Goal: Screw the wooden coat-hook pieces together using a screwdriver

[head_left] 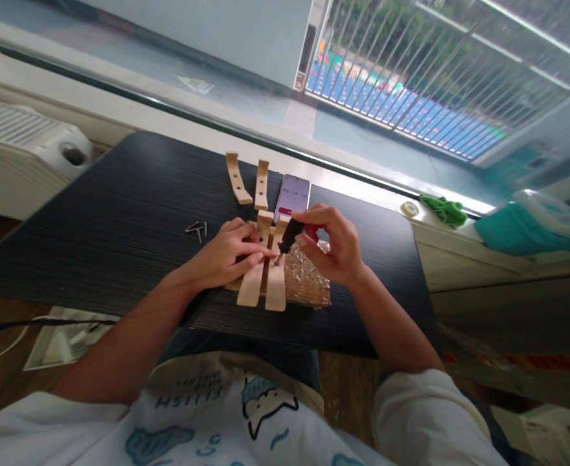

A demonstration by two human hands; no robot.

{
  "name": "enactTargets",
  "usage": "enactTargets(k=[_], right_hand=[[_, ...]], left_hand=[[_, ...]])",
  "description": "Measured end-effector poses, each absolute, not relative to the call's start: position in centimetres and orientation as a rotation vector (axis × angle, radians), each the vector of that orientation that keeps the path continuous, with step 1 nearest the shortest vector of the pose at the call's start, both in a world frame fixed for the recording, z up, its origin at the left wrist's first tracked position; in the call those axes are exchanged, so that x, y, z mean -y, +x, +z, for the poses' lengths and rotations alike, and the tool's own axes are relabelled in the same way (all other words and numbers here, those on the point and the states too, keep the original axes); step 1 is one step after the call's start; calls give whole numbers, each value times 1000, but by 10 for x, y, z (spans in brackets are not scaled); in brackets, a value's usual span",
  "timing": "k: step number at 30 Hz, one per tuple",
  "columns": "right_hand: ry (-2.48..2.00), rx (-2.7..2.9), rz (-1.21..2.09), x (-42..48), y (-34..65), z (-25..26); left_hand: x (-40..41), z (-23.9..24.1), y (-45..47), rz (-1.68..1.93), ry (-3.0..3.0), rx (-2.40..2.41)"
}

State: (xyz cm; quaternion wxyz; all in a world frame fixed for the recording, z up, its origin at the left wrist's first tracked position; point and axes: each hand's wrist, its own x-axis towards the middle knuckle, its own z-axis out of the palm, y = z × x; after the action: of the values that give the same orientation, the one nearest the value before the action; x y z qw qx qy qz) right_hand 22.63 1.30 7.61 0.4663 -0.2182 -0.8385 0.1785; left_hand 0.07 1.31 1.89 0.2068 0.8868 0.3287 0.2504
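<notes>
My right hand (332, 244) is closed round the handle of a black and red screwdriver (291, 234). The screwdriver's tip points down at the right one of two pale curved wooden pieces (276, 291), where a screw head seems to sit. My left hand (234, 255) lies over the left wooden piece (250, 289) with its fingers stretched toward the tip, pressing on the wood. Both pieces rest on a block wrapped in clear plastic (309, 275). Several loose screws (197, 229) lie left of my left hand.
Two more curved wooden pieces with holes (238, 178) lie at the table's far side. Beside them a phone (293, 196) shows a timer. On the window sill are a tape roll (410, 208), a green cloth (444, 211) and a teal container (518, 223). A radiator (22, 145) stands left of the dark table (95, 213).
</notes>
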Motion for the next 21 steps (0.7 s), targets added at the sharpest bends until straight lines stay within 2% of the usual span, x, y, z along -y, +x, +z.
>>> enactTargets(k=[15, 21], right_hand=[[-577, 1982, 970, -17, 228, 70], [-528, 1943, 1089, -17, 229, 66]], left_hand=[[-13, 19, 1, 708, 2476, -920], [-13, 19, 1, 708, 2466, -922]])
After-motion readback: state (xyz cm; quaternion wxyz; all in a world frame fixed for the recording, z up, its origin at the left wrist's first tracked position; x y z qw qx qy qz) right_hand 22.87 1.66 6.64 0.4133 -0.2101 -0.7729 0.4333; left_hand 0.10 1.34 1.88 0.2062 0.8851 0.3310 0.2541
